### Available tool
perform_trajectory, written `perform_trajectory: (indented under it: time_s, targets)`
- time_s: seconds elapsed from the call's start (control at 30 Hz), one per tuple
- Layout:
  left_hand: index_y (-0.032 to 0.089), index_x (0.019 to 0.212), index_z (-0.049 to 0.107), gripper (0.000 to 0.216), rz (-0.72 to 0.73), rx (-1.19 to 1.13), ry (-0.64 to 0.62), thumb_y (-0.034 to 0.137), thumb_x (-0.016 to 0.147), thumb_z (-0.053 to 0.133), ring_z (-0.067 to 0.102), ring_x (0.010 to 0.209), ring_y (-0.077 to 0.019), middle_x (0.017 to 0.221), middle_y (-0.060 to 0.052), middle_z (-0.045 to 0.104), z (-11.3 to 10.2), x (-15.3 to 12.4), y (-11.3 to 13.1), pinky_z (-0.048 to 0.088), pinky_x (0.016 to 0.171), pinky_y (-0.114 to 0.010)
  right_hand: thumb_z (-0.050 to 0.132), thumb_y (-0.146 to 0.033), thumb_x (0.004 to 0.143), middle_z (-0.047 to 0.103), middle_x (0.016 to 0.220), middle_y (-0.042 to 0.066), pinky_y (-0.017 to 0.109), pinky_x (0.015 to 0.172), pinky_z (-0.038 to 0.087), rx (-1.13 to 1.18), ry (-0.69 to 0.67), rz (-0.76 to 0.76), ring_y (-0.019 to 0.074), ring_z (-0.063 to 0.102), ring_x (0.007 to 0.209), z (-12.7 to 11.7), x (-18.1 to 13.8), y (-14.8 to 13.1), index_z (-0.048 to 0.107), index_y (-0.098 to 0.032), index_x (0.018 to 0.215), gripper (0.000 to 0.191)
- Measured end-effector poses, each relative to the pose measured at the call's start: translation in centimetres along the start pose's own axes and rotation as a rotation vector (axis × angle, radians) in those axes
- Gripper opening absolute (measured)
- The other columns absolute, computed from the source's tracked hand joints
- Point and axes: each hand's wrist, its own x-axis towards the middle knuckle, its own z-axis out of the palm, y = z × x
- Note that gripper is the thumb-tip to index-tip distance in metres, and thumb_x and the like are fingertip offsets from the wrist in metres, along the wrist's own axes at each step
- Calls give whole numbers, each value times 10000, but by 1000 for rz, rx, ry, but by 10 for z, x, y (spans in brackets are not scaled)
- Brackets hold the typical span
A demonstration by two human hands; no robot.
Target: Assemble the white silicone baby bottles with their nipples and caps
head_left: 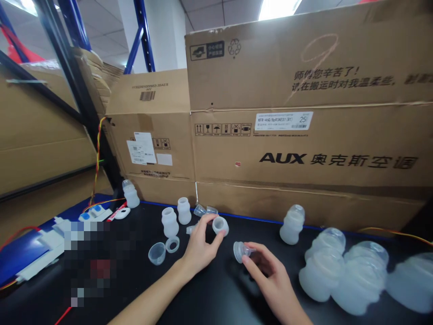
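Note:
My left hand (202,253) is closed around a small white baby bottle (220,225), tipped so that its open neck faces me. Between the fingertips of my right hand (267,267) is a clear bottle nipple with its collar (238,252), the wide threaded end turned toward the bottle. A gap separates the two parts. Left of my left hand lie a clear dome cap (157,253) and a translucent ring (172,244). Two open white bottles (169,223) stand behind these. Small clear cups (200,210) lie beyond my left fingers, partly hidden.
Several capped bottles (359,277) crowd the right side, with a single capped bottle (292,225) nearer the middle. Another stands at the back left (130,194), beside white devices with wires (43,253). Large cardboard boxes (230,149) wall off the black table's (209,298) back edge.

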Motion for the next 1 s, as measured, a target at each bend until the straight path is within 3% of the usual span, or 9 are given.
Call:
perform_trajectory:
  time_s: [0.23,0.37,0.5,0.63,0.73,0.83,1.0]
  targets:
    - [271,1283,557,549,143,-102,-82,127,802,779,734,1036,-244,1149,-54,764,3,-11,30,601,914,-406,696,-496,961,754,1004,65,299,669,576,19,117,-106,215,702,795,-5,-3,-3,664,-245,1194,343]
    - [276,1360,522,693,208,-123,-110,85,746,779,714,1022,-273,1153,-67,773,2,-12,36,582,907,-461,660,-364,1006,726,1086,58,285,720,582,-73,59,-294,207,715,872,-4,-7,-12,663,-265,1201,219]
    - [296,1388,507,720,205,-171,-149,98,753,784,714,1007,-259,1152,-60,776,2,-14,39,599,893,-443,615,-298,1031,707,1101,47,274,716,579,-113,3,-385,190,699,851,-5,-8,-18,636,-292,1255,224]
    - [289,1430,451,743,100,-239,-200,113,790,786,753,1063,-243,1180,-65,783,3,-18,40,614,940,-408,578,-284,1049,688,1221,50,288,808,580,-125,-46,-385,209,695,1000,-11,-7,-18,621,-328,1299,258]
    - [305,1396,479,733,-93,-365,-275,143,776,835,769,1095,-245,1209,-55,792,3,-19,38,586,1005,-418,556,-294,1059,676,1283,54,315,871,575,-109,-88,-341,226,685,1077,-13,-5,-16,621,-334,1318,270]
    - [292,1272,590,631,-254,-494,-303,176,730,892,767,1115,-267,1191,-54,805,2,-17,37,557,1042,-443,553,-313,1060,690,1248,44,314,838,569,-91,-98,-303,210,691,995,-12,-3,-16,633,-338,1303,258]
    - [267,1185,637,554,-335,-606,-296,213,713,923,787,1059,-248,1117,-44,822,0,-12,39,598,964,-378,606,-373,1030,681,1040,24,285,662,505,-180,-24,-308,168,598,736,-11,-1,-18,652,-326,1332,309]
